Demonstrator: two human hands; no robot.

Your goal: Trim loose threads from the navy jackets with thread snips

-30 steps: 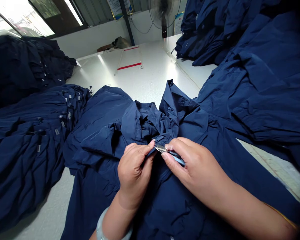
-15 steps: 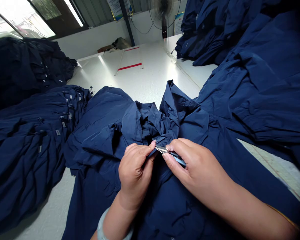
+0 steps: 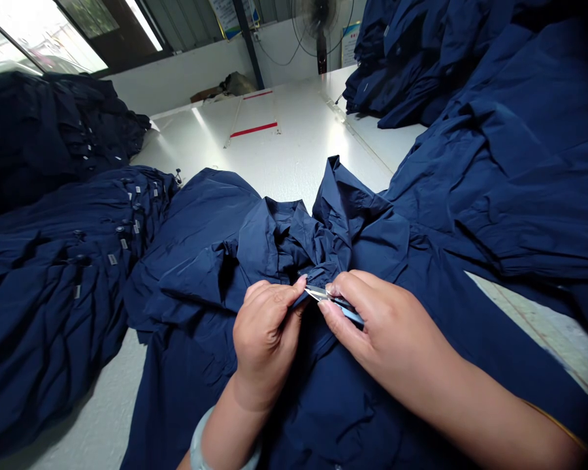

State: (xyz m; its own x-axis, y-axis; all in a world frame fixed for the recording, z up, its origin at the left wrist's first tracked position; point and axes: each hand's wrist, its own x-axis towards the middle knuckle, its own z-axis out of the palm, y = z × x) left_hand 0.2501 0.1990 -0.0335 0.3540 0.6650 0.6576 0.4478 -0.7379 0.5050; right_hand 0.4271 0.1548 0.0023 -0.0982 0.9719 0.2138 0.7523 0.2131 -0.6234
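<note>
A navy blue jacket (image 3: 200, 215) lies crumpled across the table in front of me. My left hand (image 3: 267, 326) pinches a fold of its fabric between thumb and fingers, close to the bunched collar. Thread snips (image 3: 347, 309) with a blue handle and metal blades are in my right hand (image 3: 377, 313), which is closed around them. Their blade tips point left and lie at the fabric beside my left thumb. Whether the blades touch a thread is too small to make out.
Several navy garments with small white tags are piled at the left (image 3: 53, 281). Another heap of navy garments (image 3: 509, 156) rises on the right. The white table (image 3: 294, 156) has a red tape strip (image 3: 253, 130) toward the back, and a fan (image 3: 322, 26) stands behind it.
</note>
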